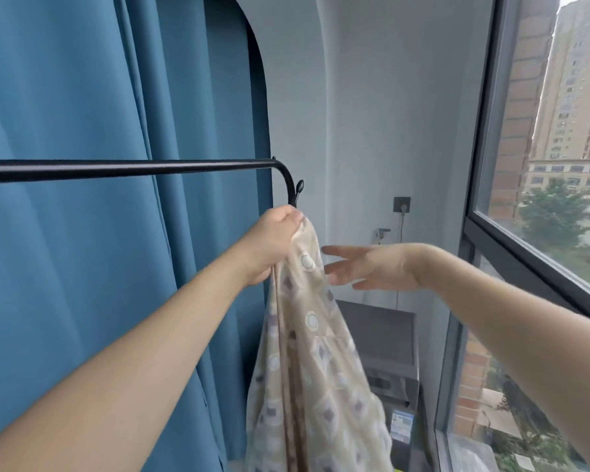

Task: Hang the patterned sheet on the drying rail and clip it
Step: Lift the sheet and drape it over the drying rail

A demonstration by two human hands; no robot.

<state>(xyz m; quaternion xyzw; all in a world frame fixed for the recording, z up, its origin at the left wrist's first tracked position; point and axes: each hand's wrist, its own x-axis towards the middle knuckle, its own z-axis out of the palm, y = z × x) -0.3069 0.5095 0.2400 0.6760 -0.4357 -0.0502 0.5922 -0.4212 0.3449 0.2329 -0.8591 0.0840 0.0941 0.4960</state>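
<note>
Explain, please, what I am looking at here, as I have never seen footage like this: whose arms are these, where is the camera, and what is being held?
This is one picture from a camera worn on a person's head, looking forward along their arms. There is no machine. The left hand grips a bunched corner of the patterned sheet, which hangs down below the curved end of the black drying rail. The right hand is open, fingers spread beside the cloth, holding nothing. Behind are a blue curtain and, on the right, a window. No clip is visible.
</note>
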